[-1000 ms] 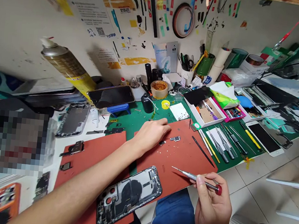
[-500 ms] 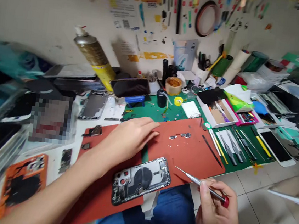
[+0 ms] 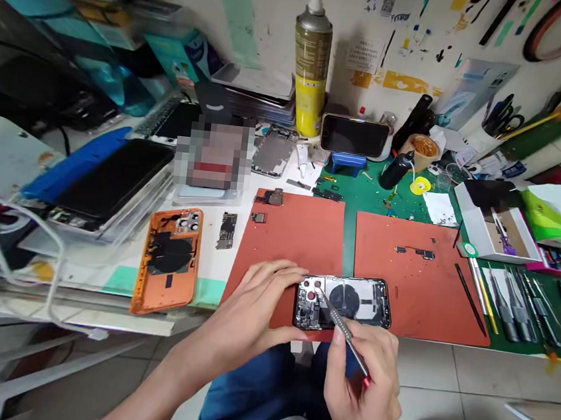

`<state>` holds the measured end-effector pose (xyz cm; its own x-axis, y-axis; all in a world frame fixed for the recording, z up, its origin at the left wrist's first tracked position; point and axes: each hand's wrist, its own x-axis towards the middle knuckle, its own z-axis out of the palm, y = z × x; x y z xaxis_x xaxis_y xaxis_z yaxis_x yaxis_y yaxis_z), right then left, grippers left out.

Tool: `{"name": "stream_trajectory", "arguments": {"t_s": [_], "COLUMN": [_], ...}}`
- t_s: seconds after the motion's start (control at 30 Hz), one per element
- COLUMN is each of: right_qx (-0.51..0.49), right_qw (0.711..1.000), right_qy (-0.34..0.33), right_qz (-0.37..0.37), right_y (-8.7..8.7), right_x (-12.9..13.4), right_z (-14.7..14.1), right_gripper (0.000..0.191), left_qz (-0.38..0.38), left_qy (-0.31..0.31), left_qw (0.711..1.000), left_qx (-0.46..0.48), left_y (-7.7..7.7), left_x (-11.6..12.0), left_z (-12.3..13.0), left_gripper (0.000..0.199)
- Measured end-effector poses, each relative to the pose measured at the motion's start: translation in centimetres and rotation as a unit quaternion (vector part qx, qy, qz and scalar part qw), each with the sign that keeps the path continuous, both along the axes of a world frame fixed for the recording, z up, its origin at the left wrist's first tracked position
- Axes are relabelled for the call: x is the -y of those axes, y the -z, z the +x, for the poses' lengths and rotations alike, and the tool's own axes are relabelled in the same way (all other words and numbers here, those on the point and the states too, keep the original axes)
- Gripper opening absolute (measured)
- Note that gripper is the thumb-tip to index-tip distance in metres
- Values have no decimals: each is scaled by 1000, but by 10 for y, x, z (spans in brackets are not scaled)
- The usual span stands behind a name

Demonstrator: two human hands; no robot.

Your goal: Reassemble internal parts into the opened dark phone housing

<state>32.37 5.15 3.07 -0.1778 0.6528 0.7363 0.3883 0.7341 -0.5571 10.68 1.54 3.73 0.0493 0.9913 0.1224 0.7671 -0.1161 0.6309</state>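
A spray can (image 3: 309, 66) and a phone on a blue stand (image 3: 354, 135) stand behind two red work mats (image 3: 418, 278), which hold small metal parts (image 3: 415, 252); a row of tweezers (image 3: 511, 308) lies to the right and an orange phone housing (image 3: 167, 261) to the left, with nothing between them and the hands. The mats lie on a crowded bench (image 3: 74, 312) against a wall (image 3: 275, 22) stuck with notes and tape, above a tiled floor (image 3: 442, 387). The open phone chassis (image 3: 358, 305) lies across the near edge of both mats, touched at its left end by the open left hand (image 3: 245, 300), while the closed right hand (image 3: 361, 392) grips a precision screwdriver (image 3: 345, 330) with its tip at the chassis's camera corner.
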Motion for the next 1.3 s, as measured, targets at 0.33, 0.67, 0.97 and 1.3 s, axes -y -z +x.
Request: {"name": "stream_trajectory", "arguments": {"t_s": [0.33, 0.67, 0.97, 1.3], "right_qx": [61, 68, 87, 114], "right_qw": [996, 996, 993, 988], "right_qy": [37, 38, 53, 55], "right_qz": [44, 49, 60, 86], "right_y": [3, 5, 2, -1], "right_x": [3, 2, 2, 2], "right_z": [-18, -22, -24, -25], "right_gripper": [30, 29, 28, 24], "left_qz": [36, 32, 29, 30], "left_qy": [4, 1, 0, -3], "left_qw": [999, 998, 998, 997], "left_qx": [36, 49, 56, 71], "left_y": [6, 4, 5, 3], "left_x": [1, 0, 0, -3], "left_z": [-3, -2, -2, -2], "left_gripper": [74, 75, 72, 71]}}
